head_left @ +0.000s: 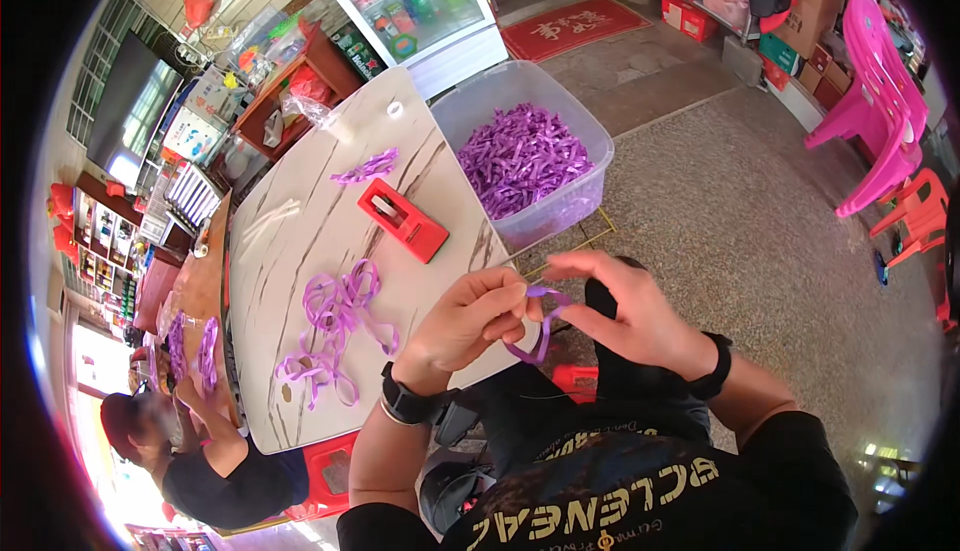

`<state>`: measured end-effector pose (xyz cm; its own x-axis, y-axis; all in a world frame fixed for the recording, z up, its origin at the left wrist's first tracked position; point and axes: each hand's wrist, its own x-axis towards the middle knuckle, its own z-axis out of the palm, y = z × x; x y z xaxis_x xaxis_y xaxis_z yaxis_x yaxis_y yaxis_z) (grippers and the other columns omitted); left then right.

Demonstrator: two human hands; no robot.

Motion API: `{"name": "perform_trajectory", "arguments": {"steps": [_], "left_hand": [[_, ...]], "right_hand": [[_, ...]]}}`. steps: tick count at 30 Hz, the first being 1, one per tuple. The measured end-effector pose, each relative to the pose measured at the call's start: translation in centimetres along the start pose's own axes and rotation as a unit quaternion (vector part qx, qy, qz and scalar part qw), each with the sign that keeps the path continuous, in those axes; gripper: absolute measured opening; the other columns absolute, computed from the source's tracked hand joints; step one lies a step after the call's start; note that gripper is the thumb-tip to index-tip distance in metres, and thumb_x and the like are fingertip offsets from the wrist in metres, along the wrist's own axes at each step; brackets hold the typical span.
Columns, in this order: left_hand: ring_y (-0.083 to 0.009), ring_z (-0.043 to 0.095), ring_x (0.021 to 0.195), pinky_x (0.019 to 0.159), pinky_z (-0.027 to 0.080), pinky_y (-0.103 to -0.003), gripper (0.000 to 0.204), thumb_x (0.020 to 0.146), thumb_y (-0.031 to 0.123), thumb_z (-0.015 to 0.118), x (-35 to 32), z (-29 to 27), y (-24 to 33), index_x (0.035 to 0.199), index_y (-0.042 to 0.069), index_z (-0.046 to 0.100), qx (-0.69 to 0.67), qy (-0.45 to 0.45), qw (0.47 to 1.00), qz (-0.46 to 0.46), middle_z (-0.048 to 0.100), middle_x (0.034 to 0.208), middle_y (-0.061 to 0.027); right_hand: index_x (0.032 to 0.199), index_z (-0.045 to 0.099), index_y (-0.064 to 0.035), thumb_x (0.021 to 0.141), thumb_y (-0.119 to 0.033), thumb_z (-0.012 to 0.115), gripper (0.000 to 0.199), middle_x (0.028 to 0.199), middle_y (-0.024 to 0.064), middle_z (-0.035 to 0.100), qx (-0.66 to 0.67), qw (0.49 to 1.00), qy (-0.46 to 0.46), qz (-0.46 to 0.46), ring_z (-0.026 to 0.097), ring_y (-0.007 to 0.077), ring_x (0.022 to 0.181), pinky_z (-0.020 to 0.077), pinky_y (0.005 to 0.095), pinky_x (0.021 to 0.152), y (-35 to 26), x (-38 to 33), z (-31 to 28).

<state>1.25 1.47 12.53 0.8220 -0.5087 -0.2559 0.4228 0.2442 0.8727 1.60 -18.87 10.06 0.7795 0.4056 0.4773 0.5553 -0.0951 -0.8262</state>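
Observation:
Close in front of me, at the table's right edge, my left hand (465,321) pinches a narrow purple ribbon (546,339) bent into a small loop. My right hand (635,316) is just to its right, thumb and fingers apart, the thumb touching or very near the ribbon. A loose tangle of lilac ribbon (340,316) lies on the marble-patterned table (285,281) to my left. Beyond it sit a red tape dispenser (403,221) and a small bunch of purple ribbon pieces (368,166).
A clear plastic bin (590,191) full of purple ribbon pieces stands against the table's right side. White sticks (270,217) lie at the table's left. Another person (215,461) sits at a wooden table on the left. Pink chairs (880,101) stand at the right.

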Motion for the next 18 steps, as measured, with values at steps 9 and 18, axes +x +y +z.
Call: {"name": "perform_trajectory", "arguments": {"steps": [9, 18], "left_hand": [[-0.0025, 0.031, 0.046, 0.054, 0.036, -0.021, 0.019, 0.090, 0.018, 0.045, -0.7, -1.1, -1.0, 0.079, 0.004, 0.051, -0.037, -0.033, 0.999, -0.012, 0.057, 0.081, -0.0077], [-0.0110, 0.046, 0.057, 0.052, 0.037, -0.024, 0.007, 0.082, 0.006, 0.053, -1.2, -0.4, -0.9, 0.078, 0.001, 0.054, 0.340, -0.019, 0.933, 0.114, 0.055, 0.076, -0.0069]], "right_hand": [[0.090, 0.059, -0.0035, 0.074, 0.003, 0.057, 0.017, 0.077, 0.0092, 0.056, -0.088, 0.994, 0.035, -0.058, 0.058, 0.0173, 0.064, 0.0450, 0.0266, 0.055, -0.2, 0.5, 1.5], [0.080, 0.059, -0.0041, 0.073, -0.003, 0.059, 0.008, 0.069, 0.0063, 0.055, -0.142, 0.987, -0.059, -0.036, 0.054, 0.0183, 0.057, 0.0413, 0.0248, 0.051, -1.3, 0.7, -0.3]]}}
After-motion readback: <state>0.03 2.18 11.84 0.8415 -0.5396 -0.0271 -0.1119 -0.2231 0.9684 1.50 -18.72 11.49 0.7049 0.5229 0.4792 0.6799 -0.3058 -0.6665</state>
